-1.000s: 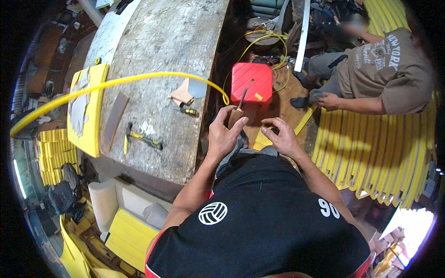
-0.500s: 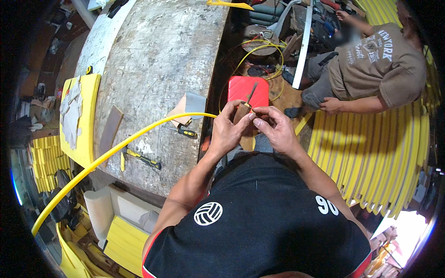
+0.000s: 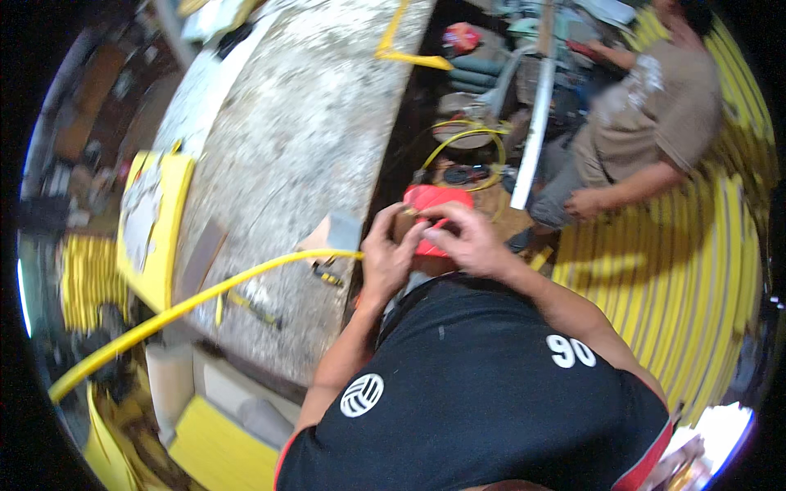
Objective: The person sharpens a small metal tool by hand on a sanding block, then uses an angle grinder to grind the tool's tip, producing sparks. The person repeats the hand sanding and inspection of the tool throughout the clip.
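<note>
My left hand (image 3: 385,250) is closed around a brown wooden tool handle (image 3: 407,225), just right of the worktable's edge. My right hand (image 3: 467,237) is pinched at the top of that handle, touching it; whatever small thing its fingertips hold is blurred. The tool's metal shaft cannot be made out clearly. Behind both hands stands a red plastic stool (image 3: 438,195). A yellow hose (image 3: 214,290) arches from the lower left toward my left hand, passing over the worktable.
The scuffed worktable (image 3: 303,123) carries a yellow pad (image 3: 176,225), a hammer (image 3: 254,307), a screwdriver (image 3: 326,277), scraps and a yellow square (image 3: 409,57). A co-worker (image 3: 634,127) sits at right by stacked yellow strips (image 3: 647,270). A white strip (image 3: 532,147) stands beside them.
My right hand has come in to meet my left at the tool. The view has shifted, so the bench and stool appear lower. The hose's arch also sits lower.
</note>
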Motion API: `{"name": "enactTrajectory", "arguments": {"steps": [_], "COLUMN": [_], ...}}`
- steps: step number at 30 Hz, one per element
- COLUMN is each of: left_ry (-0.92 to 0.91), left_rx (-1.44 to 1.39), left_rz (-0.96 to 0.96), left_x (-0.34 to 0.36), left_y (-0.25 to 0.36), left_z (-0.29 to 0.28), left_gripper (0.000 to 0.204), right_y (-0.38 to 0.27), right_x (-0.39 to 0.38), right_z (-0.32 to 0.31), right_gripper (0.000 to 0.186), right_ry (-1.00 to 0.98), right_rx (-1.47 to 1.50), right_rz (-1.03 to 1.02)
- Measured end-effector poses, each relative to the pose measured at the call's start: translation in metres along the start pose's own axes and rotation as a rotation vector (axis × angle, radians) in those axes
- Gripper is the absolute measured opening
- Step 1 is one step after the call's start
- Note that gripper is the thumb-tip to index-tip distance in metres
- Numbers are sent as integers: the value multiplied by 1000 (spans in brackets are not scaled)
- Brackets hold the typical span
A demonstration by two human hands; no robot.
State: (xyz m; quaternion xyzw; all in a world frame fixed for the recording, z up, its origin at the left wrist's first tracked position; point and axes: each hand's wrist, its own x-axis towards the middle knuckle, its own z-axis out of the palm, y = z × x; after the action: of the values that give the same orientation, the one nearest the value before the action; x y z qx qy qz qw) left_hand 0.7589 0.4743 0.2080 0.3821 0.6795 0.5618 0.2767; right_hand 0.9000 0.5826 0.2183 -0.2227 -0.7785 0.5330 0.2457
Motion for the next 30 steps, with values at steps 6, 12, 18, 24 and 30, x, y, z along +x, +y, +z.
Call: {"name": "enactTrajectory", "arguments": {"steps": [6, 12, 18, 24, 30], "left_ry": [27, -52, -116, -191, -227], "left_rx": [82, 26, 80, 76, 130], "left_rz": [-63, -222, -165, -159, -102], "left_x": [-15, -30, -27, -22, -25], "left_y": [-36, -51, -58, -58, -63], "left_z": [0, -4, -10, -20, -27], "left_gripper": [38, 37, 39, 42, 40], "right_y": [12, 14, 12, 9, 13], "right_x": [-5, -23, -41, -50, -54], "right_z": [-1, 3, 16, 27, 33], "right_gripper": [37, 38, 35, 35, 34], "right_ry": [-111, -45, 7, 84, 149], "right_rx": [-117, -128, -111, -121, -114], "right_rz": [43, 118, 236, 260, 282]}}
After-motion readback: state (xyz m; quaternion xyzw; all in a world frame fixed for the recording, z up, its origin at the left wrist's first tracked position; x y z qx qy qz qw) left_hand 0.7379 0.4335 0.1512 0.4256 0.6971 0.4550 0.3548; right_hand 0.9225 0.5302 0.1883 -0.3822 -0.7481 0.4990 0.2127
